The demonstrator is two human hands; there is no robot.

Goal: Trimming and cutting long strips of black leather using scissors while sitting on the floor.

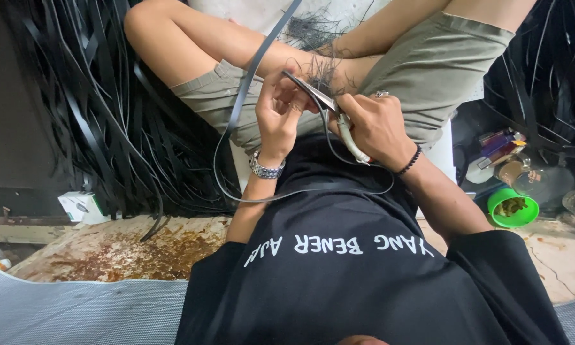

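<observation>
My left hand (276, 112), with a metal watch on the wrist, pinches a long flat black strip (249, 70) in front of my lap. The strip runs up past my knee and loops down across my black shirt. My right hand (377, 124), wearing a ring and a dark bead bracelet, grips scissors (319, 97) with pale handles. Their metal blades point toward the left hand's fingers and meet the strip there. Fine black shavings lie on my olive shorts, just beyond the blades.
Heaps of black strips hang on the left (96, 108) and at the far right (543, 70). A green bowl (512, 207), jars and small packets stand at the right. A white box (80, 206) sits on the stained floor; a grey mat (76, 310) lies bottom left.
</observation>
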